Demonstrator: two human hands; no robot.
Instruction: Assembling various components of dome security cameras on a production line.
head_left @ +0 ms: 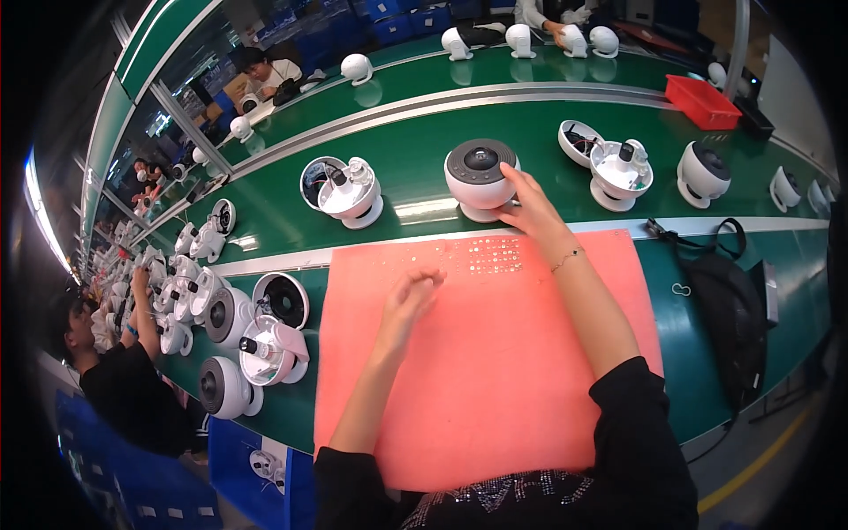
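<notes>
On the green conveyor stands a ball-shaped white device point(481, 172) with a dark round face turned up and a white foot below. My right hand point(530, 208) grips its right side, thumb low and fingers near the dark rim. Loosely curled, my left hand point(412, 296) hovers over the pink cloth point(477, 380), with nothing visible in it. Just beyond it, small shiny screws point(495, 255) lie in rows on the cloth. To the left of the gripped device sits an opened white device point(343, 190) showing its inner parts; another opened device point(621, 172) stands to the right.
Several finished-looking and opened devices point(231, 315) crowd the left table, near a co-worker point(132, 389). A black bag point(724, 318) with a strap lies at right. A red tray point(702, 102) stands at far right. A blue bin point(252, 459) is low at left.
</notes>
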